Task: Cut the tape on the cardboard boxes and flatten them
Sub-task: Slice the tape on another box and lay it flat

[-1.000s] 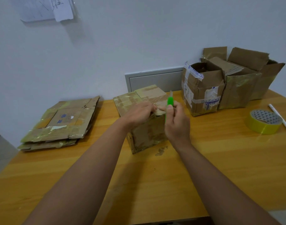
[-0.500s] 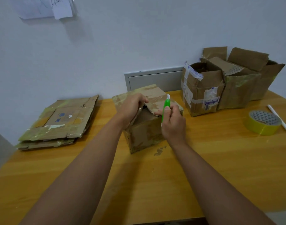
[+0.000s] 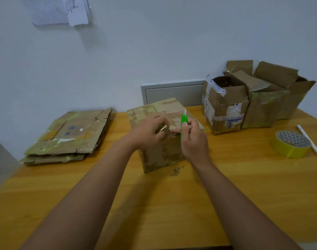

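Head view: taped box sits mid-table, between flat cardboard stack and 3 open boxes. Left hand pinches the loose flap and tape at the top front edge. Right hand grips the green knife, tip up, just beside left fingertips. Risk: a slip nicks those fingers; tugged tape may tear cardboard or tip the box.

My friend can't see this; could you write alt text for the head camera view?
A person's right hand holds a green knife at a taped cardboard box gripped by the left hand.
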Tool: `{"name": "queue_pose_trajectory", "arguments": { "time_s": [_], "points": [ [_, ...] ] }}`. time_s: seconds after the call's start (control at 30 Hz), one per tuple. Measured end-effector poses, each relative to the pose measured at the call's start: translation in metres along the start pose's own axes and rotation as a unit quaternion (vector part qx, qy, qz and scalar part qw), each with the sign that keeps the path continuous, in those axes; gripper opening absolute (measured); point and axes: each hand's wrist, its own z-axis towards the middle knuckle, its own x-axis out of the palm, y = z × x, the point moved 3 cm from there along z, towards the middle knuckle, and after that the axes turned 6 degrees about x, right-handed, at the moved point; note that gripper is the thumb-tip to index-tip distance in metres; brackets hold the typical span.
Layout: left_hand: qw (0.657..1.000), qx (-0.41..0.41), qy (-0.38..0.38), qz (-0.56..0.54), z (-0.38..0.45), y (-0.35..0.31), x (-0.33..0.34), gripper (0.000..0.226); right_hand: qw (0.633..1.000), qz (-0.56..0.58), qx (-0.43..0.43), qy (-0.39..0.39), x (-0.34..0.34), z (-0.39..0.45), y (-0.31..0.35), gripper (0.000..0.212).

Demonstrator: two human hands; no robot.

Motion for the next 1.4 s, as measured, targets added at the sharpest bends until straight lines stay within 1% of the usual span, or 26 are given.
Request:
{"name": "queue_pose_trajectory", "arguments": {
  "time_s": [0.1,0.17,0.23,0.3,0.4,0.5,0.6,0.7,0.77,0.83,0.93,1.0,1.07,1.13,1.2,1.3,1.4],
  "points": [
    [0.998,0.0,0.011,0.059,0.003,-0.004,0.001,0.019,0.998,0.055,0.023,0.013,-0.006,-0.001,0.001,0.031],
    [0.997,-0.011,0.016,0.068,0.006,-0.006,0.001,0.022,0.997,0.069,0.028,-0.004,-0.015,-0.002,-0.001,0.024],
    [0.996,-0.015,0.021,0.08,0.008,-0.008,0.0,0.025,0.999,0.033,-0.001,-0.029,-0.024,-0.004,-0.003,0.02],
    [0.995,-0.016,0.03,0.093,0.009,-0.01,-0.001,0.029,0.998,-0.022,-0.029,-0.048,-0.025,-0.005,-0.008,0.026],
    [0.994,-0.018,0.049,0.099,0.009,-0.011,-0.001,0.03,0.996,-0.069,-0.011,-0.058,-0.023,0.004,-0.016,0.037],
    [0.991,-0.022,0.06,0.115,0.01,-0.012,-0.001,0.032,0.995,-0.074,0.008,-0.061,-0.022,0.006,-0.019,0.032],
    [0.986,0.003,0.02,0.168,0.008,-0.016,-0.002,0.031,0.995,-0.067,0.022,-0.074,-0.026,0.004,-0.016,0.028],
    [0.973,0.044,-0.038,0.223,-0.001,-0.022,-0.001,0.017,0.993,-0.084,0.028,-0.079,-0.026,0.003,-0.017,0.032],
    [0.967,0.048,-0.064,0.24,-0.009,-0.024,0.001,0.013,0.99,-0.111,0.021,-0.084,-0.027,0.0,-0.017,0.036],
    [0.97,0.035,-0.078,0.229,-0.016,-0.024,0.002,0.016,0.987,-0.135,0.02,-0.091,-0.028,-0.002,-0.016,0.035],
    [0.978,0.007,-0.086,0.189,-0.026,-0.026,0.002,0.015,0.985,-0.149,0.016,-0.08,-0.026,-0.007,-0.009,0.033],
    [0.973,-0.046,-0.079,0.212,-0.03,-0.025,0.001,0.016,0.986,-0.154,0.005,-0.062,-0.022,-0.011,-0.003,0.032],
    [0.956,-0.128,-0.063,0.257,-0.031,-0.024,-0.001,0.019,0.986,-0.159,0.0,-0.05,-0.019,-0.015,0.001,0.031],
    [0.942,-0.175,-0.04,0.283,-0.03,-0.026,0.001,0.022,0.986,-0.157,-0.001,-0.048,-0.019,-0.016,0.001,0.03],
    [0.948,-0.179,-0.013,0.263,-0.026,-0.027,0.006,0.029,0.988,-0.151,-0.002,-0.041,-0.02,-0.015,-0.001,0.032],
    [0.974,-0.198,0.003,0.113,-0.021,-0.019,0.007,0.039,0.99,-0.133,0.0,-0.035,-0.023,-0.015,-0.002,0.037],
    [0.978,-0.21,0.003,-0.008,-0.024,-0.018,0.008,0.04,0.992,-0.119,0.003,-0.032,-0.026,-0.017,0.001,0.028]
  ]
}}
